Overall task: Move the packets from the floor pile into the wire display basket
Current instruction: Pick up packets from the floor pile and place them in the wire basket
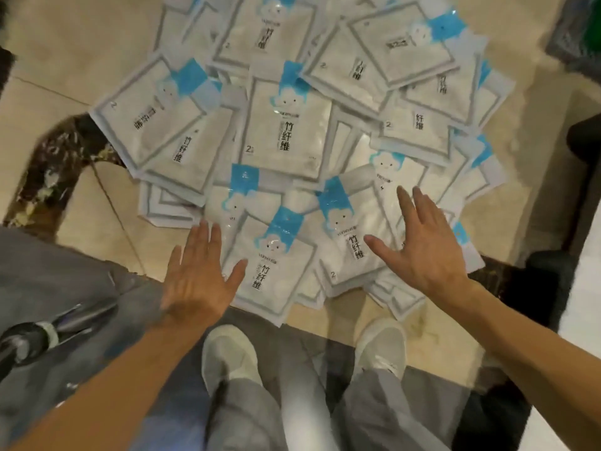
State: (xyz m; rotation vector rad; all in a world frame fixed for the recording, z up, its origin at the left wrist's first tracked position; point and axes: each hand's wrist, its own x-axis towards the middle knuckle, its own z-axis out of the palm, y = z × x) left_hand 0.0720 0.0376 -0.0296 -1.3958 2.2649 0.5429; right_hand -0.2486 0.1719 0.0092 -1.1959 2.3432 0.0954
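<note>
Your left hand (pixel 195 275) and right hand (pixel 422 249) hover flat, fingers spread and holding nothing, over the near edge of the packet pile (pixel 292 125) on the tiled floor (pixel 65 43). The nearest packet (pixel 273 265) lies between them, just beside your left thumb, its long axis running away from you, blue header on the far end. The wire display basket is out of view.
</note>
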